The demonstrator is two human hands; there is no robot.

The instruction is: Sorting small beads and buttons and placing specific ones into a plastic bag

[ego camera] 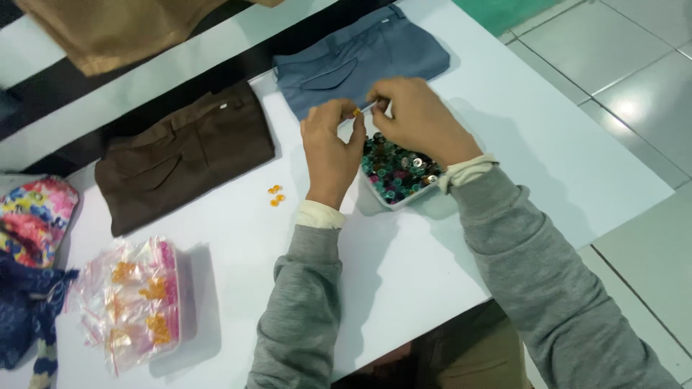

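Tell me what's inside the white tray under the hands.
The white tray holds a heap of small mixed-colour buttons, mostly teal and dark. The right hand covers its far end, so the contents there are hidden.

Three folded trousers [184,155], three loose orange buttons [275,194]

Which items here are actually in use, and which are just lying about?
In use: left hand and right hand pinching a small orange button; white tray of mixed buttons.

Lying about: brown folded trousers, grey-blue folded trousers, clear zip bags, loose orange buttons.
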